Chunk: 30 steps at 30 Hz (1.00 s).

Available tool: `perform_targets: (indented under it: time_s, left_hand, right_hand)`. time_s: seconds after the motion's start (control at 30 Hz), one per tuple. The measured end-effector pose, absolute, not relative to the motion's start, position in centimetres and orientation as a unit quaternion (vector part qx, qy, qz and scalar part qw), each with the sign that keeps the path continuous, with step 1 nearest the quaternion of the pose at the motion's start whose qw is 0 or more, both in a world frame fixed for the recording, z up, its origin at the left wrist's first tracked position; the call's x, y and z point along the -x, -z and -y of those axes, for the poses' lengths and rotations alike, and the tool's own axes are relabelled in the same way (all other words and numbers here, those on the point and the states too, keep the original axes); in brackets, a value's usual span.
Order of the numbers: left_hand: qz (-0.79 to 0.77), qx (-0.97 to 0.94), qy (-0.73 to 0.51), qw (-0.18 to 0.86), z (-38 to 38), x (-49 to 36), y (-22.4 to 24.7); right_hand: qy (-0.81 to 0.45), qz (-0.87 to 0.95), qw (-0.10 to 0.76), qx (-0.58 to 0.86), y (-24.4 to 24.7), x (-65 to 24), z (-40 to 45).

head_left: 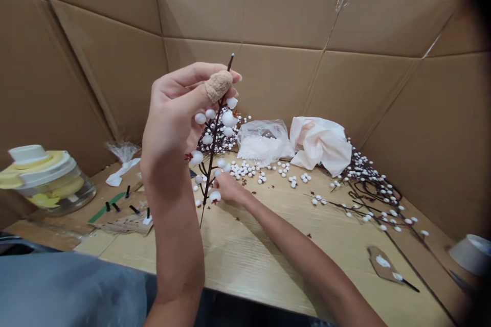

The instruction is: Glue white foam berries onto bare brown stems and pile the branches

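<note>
My left hand (172,107) is raised and pinches an artificial berry branch (213,150) near one end of its dark stem. The branch hangs tilted, with white berries and some reddish-brown bits along it. A tan, rough-textured cover is on the thumb. Beyond the branch, my right hand (229,187) is low at the table, beside loose white berries (245,168). Its fingers look drawn together, but the branch partly hides them, so what they hold cannot be made out.
A clear plastic bag (264,143) and a crumpled white bag (322,143) stand at the back. More berry branches (368,179) lie right. A lidded jar (49,184) is left, near black sticks on cardboard. A cardboard piece with white paste (383,263) lies front right. Cardboard walls (245,10) enclose the table.
</note>
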State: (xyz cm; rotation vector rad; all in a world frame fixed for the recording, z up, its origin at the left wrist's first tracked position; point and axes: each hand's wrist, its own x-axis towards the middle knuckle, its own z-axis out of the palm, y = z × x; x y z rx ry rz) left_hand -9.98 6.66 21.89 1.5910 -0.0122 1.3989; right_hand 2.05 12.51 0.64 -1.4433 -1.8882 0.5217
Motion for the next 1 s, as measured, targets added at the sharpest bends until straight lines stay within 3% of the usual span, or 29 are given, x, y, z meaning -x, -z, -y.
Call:
perform_targets:
  time_s: [0.17, 0.33, 0.43, 0.53, 0.7, 1.0]
  left_hand:
    - [0.010, -0.661, -0.563, 0.497, -6.6, 9.5, -21.9]
    - [0.030, -0.678, -0.535, 0.503, -6.8, 8.6, -22.0]
    - [0.030, -0.698, -0.515, 0.496, -6.6, 7.8, -22.0]
    - [0.017, -0.716, -0.496, 0.490, -6.2, 6.7, -21.8]
    - [0.018, -0.752, -0.460, 0.472, -5.2, 4.8, -21.3]
    - [0.032, -0.764, -0.422, 0.486, -3.1, 2.8, -20.8]
  right_hand:
    - [-0.208, 0.704, 0.383, 0.561, -1.7, -2.3, -11.8]
    - [-0.247, 0.679, 0.475, 0.503, -6.8, -5.0, -9.4]
    - [-0.321, 0.618, 0.596, 0.400, -11.2, -7.5, -6.3]
    - [-0.270, 0.578, 0.689, 0.345, -15.1, -9.4, -2.2]
    - [-0.187, 0.577, 0.733, 0.309, -18.4, -10.6, 2.9]
    - [-0.131, 0.569, 0.752, 0.305, -19.5, -10.9, 5.3]
